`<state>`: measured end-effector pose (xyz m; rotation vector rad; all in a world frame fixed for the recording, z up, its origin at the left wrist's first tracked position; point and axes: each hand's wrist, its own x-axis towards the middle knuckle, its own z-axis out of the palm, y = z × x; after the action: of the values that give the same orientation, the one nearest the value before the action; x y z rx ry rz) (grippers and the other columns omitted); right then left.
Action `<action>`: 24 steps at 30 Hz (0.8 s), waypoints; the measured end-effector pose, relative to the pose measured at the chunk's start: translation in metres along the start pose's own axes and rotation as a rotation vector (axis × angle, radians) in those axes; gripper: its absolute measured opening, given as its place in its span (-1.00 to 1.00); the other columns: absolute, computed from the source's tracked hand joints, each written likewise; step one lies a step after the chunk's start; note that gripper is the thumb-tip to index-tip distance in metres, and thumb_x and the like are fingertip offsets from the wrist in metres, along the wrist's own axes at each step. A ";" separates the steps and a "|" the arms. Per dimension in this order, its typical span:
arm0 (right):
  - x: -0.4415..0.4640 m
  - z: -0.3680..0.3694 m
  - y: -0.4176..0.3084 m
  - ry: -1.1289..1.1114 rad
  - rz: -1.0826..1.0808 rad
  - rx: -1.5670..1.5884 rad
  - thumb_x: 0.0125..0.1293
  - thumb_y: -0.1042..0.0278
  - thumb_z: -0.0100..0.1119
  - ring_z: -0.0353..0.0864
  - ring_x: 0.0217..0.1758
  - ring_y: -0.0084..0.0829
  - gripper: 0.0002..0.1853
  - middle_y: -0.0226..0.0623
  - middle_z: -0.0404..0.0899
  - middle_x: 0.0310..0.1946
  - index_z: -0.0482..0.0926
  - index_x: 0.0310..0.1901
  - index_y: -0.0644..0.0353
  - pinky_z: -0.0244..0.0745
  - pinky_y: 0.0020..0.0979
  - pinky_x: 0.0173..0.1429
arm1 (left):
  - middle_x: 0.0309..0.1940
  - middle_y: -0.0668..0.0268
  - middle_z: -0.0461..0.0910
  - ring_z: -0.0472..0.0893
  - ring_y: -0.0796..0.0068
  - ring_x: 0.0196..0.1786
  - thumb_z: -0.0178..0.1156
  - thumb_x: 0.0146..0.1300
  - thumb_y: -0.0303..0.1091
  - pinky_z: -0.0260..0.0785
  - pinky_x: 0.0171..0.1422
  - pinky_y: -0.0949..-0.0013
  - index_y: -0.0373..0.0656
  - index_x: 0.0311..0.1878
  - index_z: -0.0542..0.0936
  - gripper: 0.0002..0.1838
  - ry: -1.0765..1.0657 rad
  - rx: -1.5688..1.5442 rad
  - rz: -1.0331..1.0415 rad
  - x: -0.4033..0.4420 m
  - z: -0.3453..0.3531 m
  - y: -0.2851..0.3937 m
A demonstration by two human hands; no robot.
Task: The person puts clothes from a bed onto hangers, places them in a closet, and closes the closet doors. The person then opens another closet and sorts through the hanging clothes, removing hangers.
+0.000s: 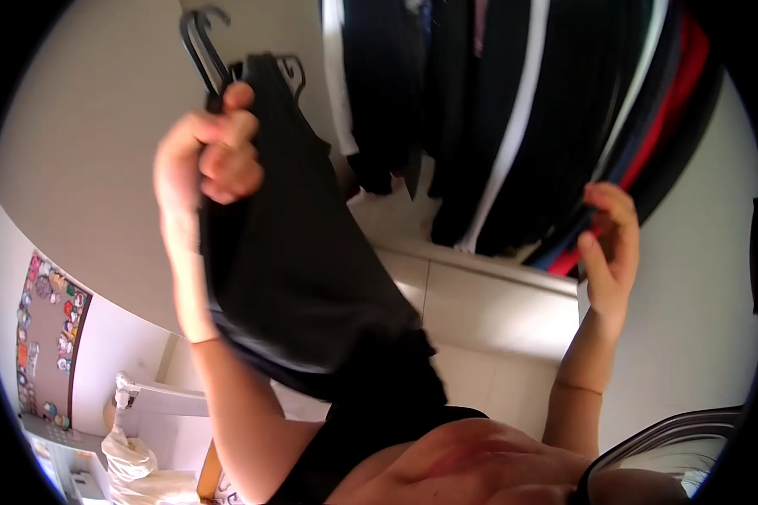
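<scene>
My left hand [219,147] is raised at the upper left, its fingers wrapped round dark hangers [202,46] whose hooks stick up above the fist. From them hangs a dark garment [299,252], slanting down toward my chest. On the right, my right hand [613,244] is held up with fingers curved and apart, holding nothing visible, close to the lower ends of the hanging clothes [497,126]. These clothes are mostly black, with white stripes and a red strip.
A pale wardrobe base or drawer front [488,303] lies below the hanging clothes. A pale panel [93,160] stands at the left. Farther off at lower left are a decorated board [55,345] and a cream cloth [130,459]. A pale wall [691,311] stands at right.
</scene>
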<state>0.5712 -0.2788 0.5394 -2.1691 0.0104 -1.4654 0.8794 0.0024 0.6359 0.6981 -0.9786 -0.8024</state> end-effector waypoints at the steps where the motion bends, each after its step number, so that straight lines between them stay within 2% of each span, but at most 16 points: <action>1: 0.031 0.009 0.007 0.039 -0.108 -0.061 0.18 0.44 0.22 0.44 0.20 -0.25 -0.61 -0.12 0.47 0.10 0.49 0.06 0.30 0.31 -0.34 0.23 | -0.71 0.37 0.33 0.27 0.54 -0.76 -0.05 0.28 -0.36 0.14 -0.64 0.42 -0.20 -0.12 0.37 -0.83 -0.069 -0.010 -0.031 0.014 -0.003 0.030; 4: 0.147 0.031 0.011 0.136 -0.478 -0.342 0.18 0.48 0.23 0.46 0.22 -0.19 -0.72 -0.09 0.51 0.08 0.56 -0.05 0.29 0.29 -0.32 0.29 | -0.69 0.30 0.39 0.44 0.43 -0.67 -0.13 0.39 -0.42 0.28 -0.50 0.35 -0.26 -0.09 0.48 -0.79 -0.276 -0.029 -0.141 0.060 -0.010 0.119; 6: 0.240 0.038 -0.003 0.214 -0.657 -0.645 0.18 0.49 0.21 0.50 0.18 -0.21 -0.75 -0.06 0.52 0.07 0.59 -0.07 0.23 0.37 -0.32 0.22 | -0.72 0.36 0.34 0.36 0.50 -0.72 -0.19 0.38 -0.43 0.24 -0.54 0.38 -0.25 -0.07 0.45 -0.77 -0.291 -0.003 -0.149 0.105 -0.017 0.163; 8: 0.342 0.044 -0.010 0.315 -0.723 -0.881 0.30 0.34 0.20 0.45 0.28 -0.24 -0.69 -0.19 0.52 0.14 0.56 0.06 0.16 0.29 -0.31 0.34 | -0.76 0.41 0.29 0.29 0.56 -0.76 -0.24 0.38 -0.43 0.19 -0.57 0.41 -0.25 -0.05 0.43 -0.75 -0.330 0.030 -0.155 0.173 -0.019 0.214; 10: 0.441 0.026 -0.005 0.367 -0.788 -0.956 0.35 0.17 0.11 0.52 0.21 -0.19 -0.65 -0.17 0.58 0.07 0.55 0.11 0.07 0.37 -0.31 0.27 | -0.76 0.41 0.28 0.28 0.55 -0.76 -0.22 0.37 -0.44 0.18 -0.58 0.41 -0.25 -0.07 0.44 -0.76 -0.268 -0.002 -0.198 0.235 -0.021 0.252; 12: 0.503 0.050 -0.016 0.537 -0.890 -0.954 0.27 0.36 0.14 0.53 0.02 -0.10 -0.78 -0.13 0.57 -0.13 0.54 -0.09 0.22 0.40 -0.26 0.11 | -0.75 0.45 0.27 0.22 0.56 -0.76 -0.18 0.37 -0.41 0.14 -0.63 0.45 -0.22 -0.11 0.44 -0.80 -0.284 -0.067 -0.259 0.305 -0.041 0.280; 13: 0.528 0.062 -0.023 0.617 -0.938 -0.958 0.22 0.45 0.15 0.53 -0.08 -0.06 -0.85 -0.11 0.57 -0.22 0.53 -0.19 0.29 0.42 -0.23 0.03 | -0.75 0.45 0.26 0.21 0.57 -0.75 -0.18 0.37 -0.41 0.13 -0.62 0.46 -0.23 -0.12 0.44 -0.80 -0.358 -0.077 -0.275 0.343 -0.054 0.294; 15: 0.546 0.073 -0.043 0.543 -0.763 -0.998 0.19 0.50 0.11 0.48 0.02 -0.07 -0.82 -0.11 0.54 -0.16 0.52 -0.16 0.29 0.37 -0.22 0.13 | -0.74 0.46 0.25 0.20 0.60 -0.73 -0.16 0.37 -0.40 0.14 -0.60 0.47 -0.24 -0.13 0.44 -0.81 -0.476 -0.103 -0.323 0.395 -0.061 0.310; 18: 0.567 0.079 -0.060 0.493 -0.712 -1.229 0.17 0.47 0.12 0.49 0.07 -0.07 -0.75 -0.09 0.54 -0.08 0.52 -0.09 0.30 0.39 -0.19 0.16 | -0.74 0.48 0.24 0.20 0.66 -0.71 -0.12 0.35 -0.40 0.13 -0.55 0.49 -0.25 -0.17 0.44 -0.83 -0.646 -0.069 -0.380 0.459 -0.072 0.326; 20: 0.579 0.074 -0.053 0.460 -0.689 -1.274 0.17 0.45 0.13 0.48 0.10 -0.06 -0.71 -0.08 0.53 -0.01 0.52 -0.06 0.31 0.40 -0.17 0.16 | -0.75 0.50 0.23 0.18 0.67 -0.72 -0.08 0.33 -0.43 0.10 -0.55 0.50 -0.25 -0.19 0.45 -0.86 -0.521 -0.069 -0.203 0.501 -0.086 0.326; 21: 0.584 0.073 -0.052 0.417 -0.584 -1.256 0.17 0.31 0.18 0.58 -0.02 -0.07 -0.72 -0.06 0.61 -0.10 0.61 -0.11 0.25 0.47 -0.15 0.04 | -0.76 0.52 0.22 0.15 0.68 -0.74 -0.07 0.32 -0.44 0.08 -0.55 0.50 -0.25 -0.20 0.46 -0.87 -0.507 -0.037 -0.178 0.513 -0.089 0.327; 24: 0.597 0.033 -0.025 0.146 0.024 -1.337 0.38 0.02 0.01 0.59 0.11 -0.16 -0.60 -0.17 0.63 0.00 0.54 0.16 -0.04 0.45 -0.29 0.17 | -0.77 0.53 0.22 0.14 0.67 -0.76 -0.05 0.32 -0.43 0.06 -0.57 0.52 -0.23 -0.22 0.47 -0.88 -0.529 -0.005 -0.168 0.576 -0.106 0.329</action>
<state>0.8412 -0.4146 1.0561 -2.9148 1.4167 -1.8350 1.2523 -0.2903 1.1116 0.5771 -1.4035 -1.1708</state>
